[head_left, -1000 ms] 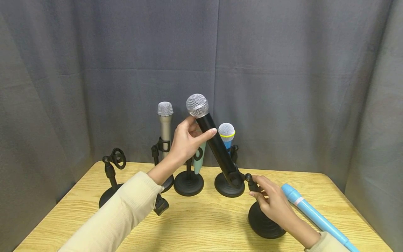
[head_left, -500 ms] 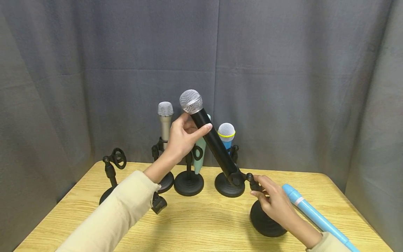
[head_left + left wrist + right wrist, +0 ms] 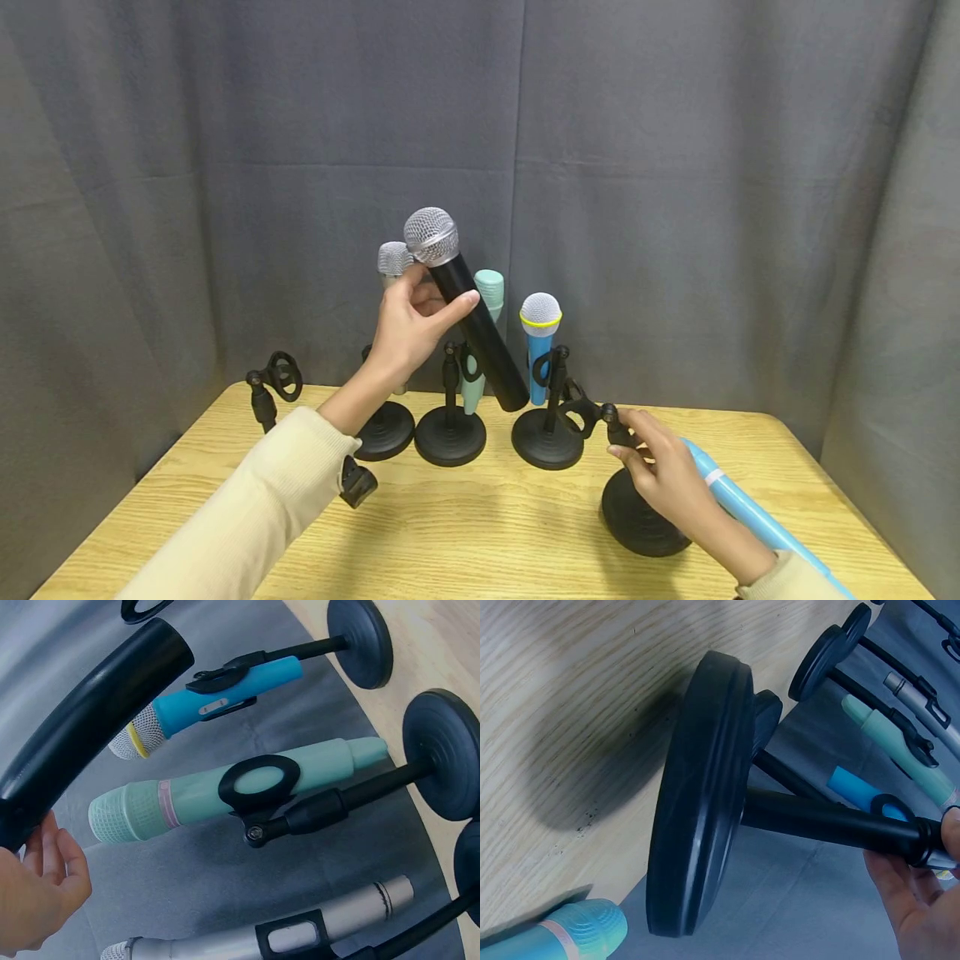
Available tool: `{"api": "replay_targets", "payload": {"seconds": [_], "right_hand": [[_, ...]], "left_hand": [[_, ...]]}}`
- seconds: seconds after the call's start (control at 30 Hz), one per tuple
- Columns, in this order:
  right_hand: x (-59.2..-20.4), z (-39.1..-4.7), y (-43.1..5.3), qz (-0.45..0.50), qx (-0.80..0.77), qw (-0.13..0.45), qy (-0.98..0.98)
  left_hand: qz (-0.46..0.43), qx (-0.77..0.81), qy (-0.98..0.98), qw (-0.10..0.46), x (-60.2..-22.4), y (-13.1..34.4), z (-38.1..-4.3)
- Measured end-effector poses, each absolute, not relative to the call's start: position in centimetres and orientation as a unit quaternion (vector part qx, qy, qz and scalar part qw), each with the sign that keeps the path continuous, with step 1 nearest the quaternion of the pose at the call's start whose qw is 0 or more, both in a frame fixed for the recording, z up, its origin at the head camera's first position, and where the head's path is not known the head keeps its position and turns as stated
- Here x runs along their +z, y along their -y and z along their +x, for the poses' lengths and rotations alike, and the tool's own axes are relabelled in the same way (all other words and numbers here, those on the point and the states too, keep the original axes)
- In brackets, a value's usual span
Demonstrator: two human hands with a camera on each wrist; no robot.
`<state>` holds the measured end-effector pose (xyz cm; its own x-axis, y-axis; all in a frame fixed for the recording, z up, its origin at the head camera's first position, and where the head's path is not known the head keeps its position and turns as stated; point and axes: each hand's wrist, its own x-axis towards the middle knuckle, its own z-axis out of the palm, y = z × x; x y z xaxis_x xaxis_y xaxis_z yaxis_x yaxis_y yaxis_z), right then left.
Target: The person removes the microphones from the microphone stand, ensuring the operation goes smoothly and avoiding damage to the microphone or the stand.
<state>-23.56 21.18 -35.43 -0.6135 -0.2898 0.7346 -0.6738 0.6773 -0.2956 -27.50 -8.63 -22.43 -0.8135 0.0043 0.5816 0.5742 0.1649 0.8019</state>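
Note:
In the head view my left hand [image 3: 405,329] grips a black microphone [image 3: 491,354] with a silver mesh head, fingers behind and thumb across the body. It is held in the air, tilted, mesh head up and to the left. My right hand [image 3: 667,471] pinches the upper post of a black desk microphone stand [image 3: 647,517]. That stand leans to the left, and its ring clip [image 3: 581,415] holds nothing, apart from the black microphone's lower end. In the right wrist view the stand's round base [image 3: 701,802] is raised over its shadow on the wooden table.
Behind stand a champagne microphone [image 3: 352,919], a mint green microphone [image 3: 489,287] and a blue microphone [image 3: 540,329], each in a stand. A light blue microphone [image 3: 757,517] lies at right. At left are a bare stand [image 3: 262,404] and a black clip [image 3: 358,483] beside the sleeve.
The black microphone's lower end has come out of the right-hand stand's clip. My left hand has carried it up and left. The right hand and stand have shifted slightly right.

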Motion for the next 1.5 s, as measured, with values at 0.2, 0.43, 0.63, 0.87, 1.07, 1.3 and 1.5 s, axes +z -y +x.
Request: {"api": "replay_targets", "payload": {"seconds": [0.2, 0.43, 0.63, 0.87, 1.07, 1.3, 1.5], "right_hand": [[-35.3, -24.0, -21.4, 0.265, 0.312, 0.349, 0.843], [-35.0, -24.5, -21.9, 0.233, 0.359, 0.343, 0.836], [-35.0, -24.9, -22.4, 0.196, 0.399, 0.322, 0.836], [-35.3, -25.6, -23.0, 0.166, 0.409, 0.337, 0.832], [-35.3, -26.1, -23.3, 0.151, 0.421, 0.352, 0.822], [-35.3, -26.8, -23.5, 0.120, 0.430, 0.339, 0.828], [-35.4, -27.4, -23.4, 0.084, 0.457, 0.328, 0.823]], "left_hand": [[-0.192, -0.589, 0.753, 0.221, -23.2, 9.0, -27.1], [-0.185, -0.571, 0.771, 0.210, -24.2, 9.3, -26.9], [-0.199, -0.558, 0.781, 0.196, -25.3, 9.4, -26.9], [-0.192, -0.533, 0.803, 0.184, -26.4, 9.5, -26.9], [-0.199, -0.506, 0.820, 0.179, -27.4, 9.7, -26.7], [-0.216, -0.476, 0.832, 0.187, -28.5, 9.6, -26.4], [-0.231, -0.445, 0.851, 0.153, -29.4, 9.4, -26.2]]}}
